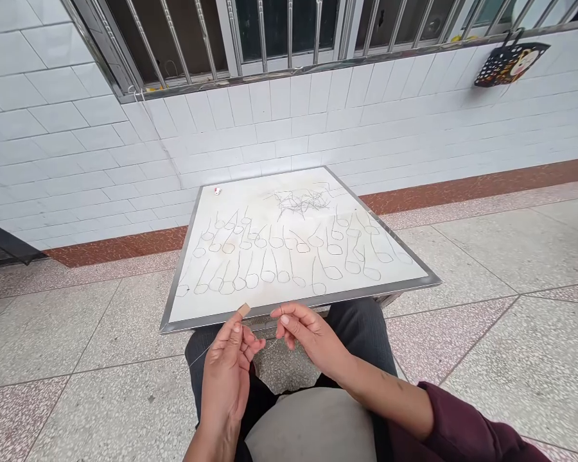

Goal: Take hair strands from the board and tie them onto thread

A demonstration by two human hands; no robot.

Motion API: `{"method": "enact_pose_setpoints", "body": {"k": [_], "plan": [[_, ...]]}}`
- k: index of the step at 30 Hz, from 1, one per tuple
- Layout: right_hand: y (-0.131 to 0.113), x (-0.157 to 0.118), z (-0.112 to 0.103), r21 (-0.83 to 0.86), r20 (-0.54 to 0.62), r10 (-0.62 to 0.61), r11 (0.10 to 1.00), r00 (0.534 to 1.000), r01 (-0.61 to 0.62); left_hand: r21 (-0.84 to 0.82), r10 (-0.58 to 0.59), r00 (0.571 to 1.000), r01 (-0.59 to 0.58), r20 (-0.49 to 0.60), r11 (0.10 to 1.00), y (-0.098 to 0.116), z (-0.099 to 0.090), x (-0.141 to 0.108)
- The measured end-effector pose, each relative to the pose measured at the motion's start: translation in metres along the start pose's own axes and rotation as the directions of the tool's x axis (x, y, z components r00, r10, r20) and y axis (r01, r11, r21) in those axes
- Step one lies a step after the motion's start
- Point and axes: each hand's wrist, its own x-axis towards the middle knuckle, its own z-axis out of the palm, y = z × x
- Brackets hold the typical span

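Note:
My left hand (pixel 228 359) pinches a small flat tan piece (pixel 243 310) between thumb and fingers, just off the table's front edge. A thin wire (pixel 200 357) trails from this hand toward the lower left. Close by on the right, my right hand (pixel 308 330) has its thumb and forefinger closed on a fine wire; a bit of thin wire (pixel 272 344) shows between the two hands. Whether it is one wire throughout I cannot tell. Beyond them, rows of wires bent into round loops with straight tails (pixel 253 280) lie on the white table (pixel 231 308).
A tangled heap of thin straight wires (pixel 302 201) lies at the table's back. In its far left corner sits a small white and red object (pixel 217 191). Behind stands a tiled wall (pixel 289 131) with a barred window; a patterned bag (pixel 510 64) hangs at right.

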Motion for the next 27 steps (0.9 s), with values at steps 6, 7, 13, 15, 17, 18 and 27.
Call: {"method": "enact_pose_setpoints", "body": {"k": [6,7,13,15,17,18,27], "plan": [[0.004,-0.004,-0.006,-0.399,0.007,-0.139,0.908,0.99,0.13,0.33,-0.07,0.996,0.051,0.046,0.943,0.005,-0.008,0.0],[0.005,-0.004,-0.006,-0.468,0.031,-0.184,0.866,0.982,0.177,0.358,-0.084,0.995,0.062,0.046,0.932,0.006,-0.008,0.0],[0.011,-0.002,-0.01,-0.696,0.236,-0.401,0.566,0.885,0.442,0.504,-0.156,0.979,0.069,0.132,0.861,0.006,-0.009,0.0],[0.015,-0.002,-0.011,-0.725,0.268,-0.426,0.502,0.864,0.472,0.535,-0.165,0.973,0.054,0.16,0.843,0.006,-0.009,0.0],[0.018,-0.003,-0.011,-0.743,0.276,-0.433,0.47,0.858,0.476,0.555,-0.178,0.968,0.05,0.179,0.83,0.006,-0.008,0.0],[0.019,-0.004,-0.012,-0.747,0.281,-0.432,0.462,0.857,0.478,0.563,-0.183,0.966,0.049,0.183,0.825,0.006,-0.008,0.0],[0.023,-0.01,-0.02,-0.752,0.429,-0.376,0.355,0.821,0.555,0.614,-0.227,0.955,0.064,0.192,0.787,0.004,-0.012,0.001]]}}
